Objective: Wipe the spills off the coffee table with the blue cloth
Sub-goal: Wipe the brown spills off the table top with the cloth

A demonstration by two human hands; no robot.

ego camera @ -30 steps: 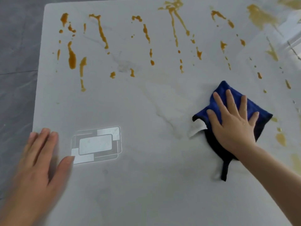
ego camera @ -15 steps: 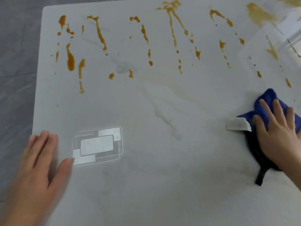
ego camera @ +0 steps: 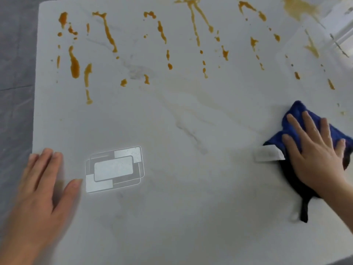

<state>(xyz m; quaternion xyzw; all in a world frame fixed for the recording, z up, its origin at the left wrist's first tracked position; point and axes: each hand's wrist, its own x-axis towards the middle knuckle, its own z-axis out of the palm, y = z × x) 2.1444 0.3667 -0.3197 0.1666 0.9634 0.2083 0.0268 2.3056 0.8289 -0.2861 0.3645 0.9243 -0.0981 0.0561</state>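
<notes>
While the left hand [ego camera: 41, 190] is laid flat with fingers straight on the near left edge of the white coffee table [ego camera: 172, 217], nothing is held in it. Just beside its thumb a pale rectangular pattern [ego camera: 114, 169] is seen on the tabletop. At mid right, the blue cloth [ego camera: 298, 119] is pressed down under the spread fingers of the right hand [ego camera: 317, 152], its white tag [ego camera: 267, 154] sticking out leftward. Farther back, orange spills [ego camera: 74, 64] are streaked across the surface.

I count two hands, my left [ego camera: 41, 190] and my right [ego camera: 317, 152], one cloth [ego camera: 298, 119], one table [ego camera: 181, 217], one label [ego camera: 268, 154], and spills [ego camera: 74, 64] too many to number.
</notes>
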